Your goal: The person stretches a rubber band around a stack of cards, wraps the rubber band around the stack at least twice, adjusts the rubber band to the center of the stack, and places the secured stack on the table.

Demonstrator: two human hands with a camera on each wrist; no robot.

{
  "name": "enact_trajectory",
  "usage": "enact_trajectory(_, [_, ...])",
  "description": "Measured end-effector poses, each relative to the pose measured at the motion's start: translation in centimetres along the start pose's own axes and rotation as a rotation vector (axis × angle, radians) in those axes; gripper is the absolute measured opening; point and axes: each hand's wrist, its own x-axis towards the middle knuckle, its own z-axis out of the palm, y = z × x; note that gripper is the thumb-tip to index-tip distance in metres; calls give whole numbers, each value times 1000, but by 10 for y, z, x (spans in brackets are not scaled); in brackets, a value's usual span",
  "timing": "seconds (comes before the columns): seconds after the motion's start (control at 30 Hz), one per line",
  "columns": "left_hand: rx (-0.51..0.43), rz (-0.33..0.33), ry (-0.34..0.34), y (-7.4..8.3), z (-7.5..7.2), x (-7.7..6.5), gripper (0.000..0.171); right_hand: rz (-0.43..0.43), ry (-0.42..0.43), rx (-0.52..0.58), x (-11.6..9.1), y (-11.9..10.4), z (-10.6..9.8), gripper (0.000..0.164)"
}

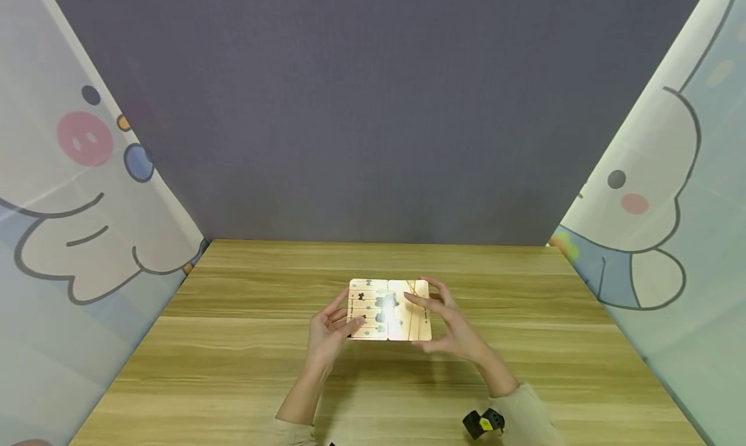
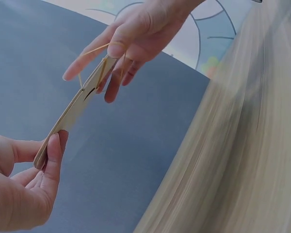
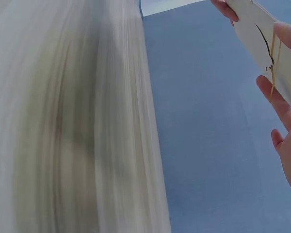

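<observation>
Booklet held up between two hands, rubber band under strain

The booklet (image 1: 377, 323) was found raised above the wooden table (image 1: 233, 368), roughly midway across, its two pale panels side by side and facing the head camera; glare over the middle hid part of the print. The left hand (image 1: 327, 336) had a firm pinch on the left end, thumb on the printed face and fingers behind; this hold appeared meant to steady the piece, leaving the other end free for handling.

The right hand (image 1: 457, 333) straddled the right end, one finger over the face, others about the edges; it had hold of a rubber band (image 2: 102, 73), which was drawn out from the panel by the fingers; the spread of those fingers seemed chosen to keep the loop stretched wide. How firmly that hand also gripped the panel could not be told.

A black-and-yellow object (image 1: 473, 424) was noted beside the right sleeve (image 1: 524, 417); a dark grey panel (image 1: 373, 109) stood behind the table.
</observation>
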Motion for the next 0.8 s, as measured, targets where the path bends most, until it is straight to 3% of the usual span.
enact_trajectory(0.2, [8, -7, 2, 1, 0, -1, 60, 14, 52, 119, -4, 7, 7, 78])
enact_trajectory(0.3, [20, -9, 44, 3, 1, -1, 61, 55, 109, 194, -8, 16, 12, 80])
enact_trajectory(0.47, [15, -8, 122, 5, 3, 1, 63, 142, 195, 236, -15, 33, 18, 81])
enact_trajectory(0.6, [-6, 46, 116, 2, 3, 4, 63, 209, 207, 231, -20, 34, 22, 79])
enact_trajectory(0.67, [-6, 106, 105, -6, 2, 6, 63, 256, 199, 243, -21, 32, 24, 81])
enact_trajectory(0.7, [-27, 156, 87, -21, -2, 14, 63, 288, 198, 251, -22, 30, 25, 81])
enact_trajectory(0.8, [-28, 232, 61, -47, -8, 26, 63, 420, 216, 322, -21, 22, 28, 79])
